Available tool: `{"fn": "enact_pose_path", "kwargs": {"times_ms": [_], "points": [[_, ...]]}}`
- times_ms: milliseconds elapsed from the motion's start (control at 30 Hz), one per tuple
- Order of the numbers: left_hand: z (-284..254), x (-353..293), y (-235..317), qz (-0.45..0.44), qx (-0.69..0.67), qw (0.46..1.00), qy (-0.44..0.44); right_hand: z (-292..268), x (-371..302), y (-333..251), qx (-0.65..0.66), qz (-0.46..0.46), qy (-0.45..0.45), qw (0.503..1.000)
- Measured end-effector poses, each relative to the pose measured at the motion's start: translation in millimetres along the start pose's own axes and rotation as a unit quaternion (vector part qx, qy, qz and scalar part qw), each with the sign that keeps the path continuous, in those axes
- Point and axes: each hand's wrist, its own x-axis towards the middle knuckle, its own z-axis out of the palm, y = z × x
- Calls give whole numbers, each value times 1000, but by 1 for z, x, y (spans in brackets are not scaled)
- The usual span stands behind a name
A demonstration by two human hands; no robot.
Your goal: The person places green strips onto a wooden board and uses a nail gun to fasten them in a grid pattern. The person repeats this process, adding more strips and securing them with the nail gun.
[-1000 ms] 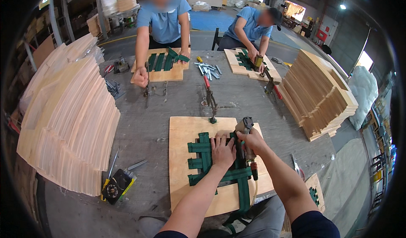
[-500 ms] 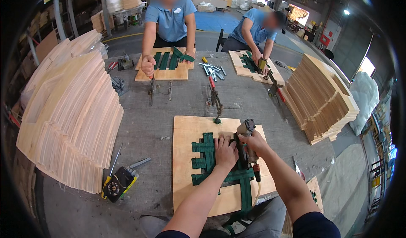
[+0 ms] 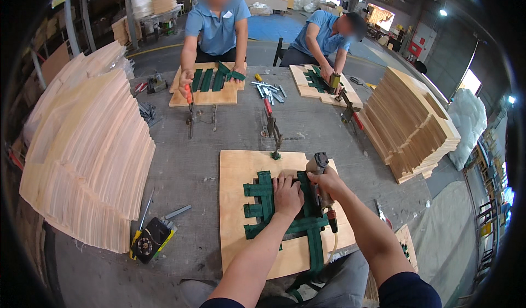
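Observation:
A pale plywood panel (image 3: 241, 253) lies on the table before me, laced with dark green webbing straps (image 3: 266, 198) that cross over an opening. My left hand (image 3: 288, 194) rests on the straps with its fingers spread over them. Just to its right, my right hand (image 3: 327, 181) is wrapped round a pneumatic staple gun (image 3: 319, 161) whose body stands over the straps at the opening's right side. The gun's nose is hidden. One long strap (image 3: 316, 253) runs down over the near edge of the panel. A toggle clamp (image 3: 274, 130) with a red handle meets the panel's far edge.
Tall stacks of curved plywood pieces stand at left (image 3: 87, 160) and right (image 3: 411, 124). Staple strips (image 3: 269, 93) lie beyond the clamp. A black and yellow tool (image 3: 150, 239) sits at lower left. Across the table, two people in blue shirts work on similar panels (image 3: 216, 97).
The whole view has shifted slightly. My hands and the staple gun keep nearly the same place on the panel. The far left person's hand has shifted on a red clamp handle.

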Motion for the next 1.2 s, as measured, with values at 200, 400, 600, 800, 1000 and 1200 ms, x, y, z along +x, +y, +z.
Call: {"fn": "enact_pose_path", "kwargs": {"times_ms": [200,400,600,800,1000,1200], "points": [[5,-5,9,-5,-7,1000,-11,-16,-9,12,38,25,1,999],[-9,1,2,-6,-52,999,3,-39,-60,22,146,71,81,983],[-60,-87,37,23,-151,988,8,-78,-124,100,310,97,121,938],[-126,-276,99,-358,-449,771,-275,-164,-91,157,359,133,16,924],[-121,-289,101,-437,-445,692,-364,-213,-97,156,11,199,218,955],[-76,-256,113,-470,-467,657,-361,-177,-169,174,-76,-98,234,964]]}}
